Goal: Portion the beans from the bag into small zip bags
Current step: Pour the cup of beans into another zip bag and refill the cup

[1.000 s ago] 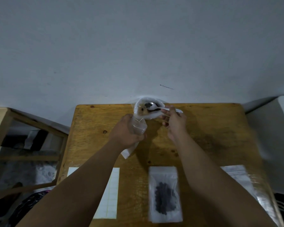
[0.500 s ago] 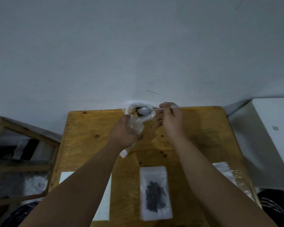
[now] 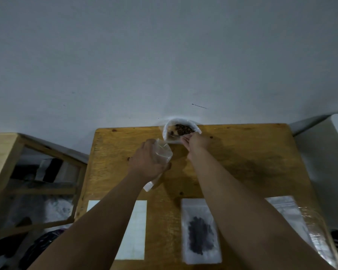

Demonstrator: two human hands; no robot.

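Observation:
An open clear bag of brown beans (image 3: 180,129) stands at the far edge of the wooden table (image 3: 252,162). My left hand (image 3: 147,160) grips an empty small zip bag (image 3: 163,152), mouth tilted toward the bean bag and just left of it. My right hand (image 3: 196,142) is pinched shut at the bean bag's near rim. It holds a spoon whose tip (image 3: 172,135) barely shows inside the bag. A filled small zip bag (image 3: 201,232) with dark beans lies flat near the front of the table.
A white label sheet (image 3: 134,228) lies at the front left, partly under my left forearm. A stack of empty zip bags (image 3: 293,217) lies at the front right. A wooden frame (image 3: 6,164) stands left of the table, a white surface (image 3: 332,152) on the right, and a wall behind.
The spoon was raised over the small bag's mouth; now my right hand has dipped it into the bean bag. My left hand has lowered the small bag slightly toward me.

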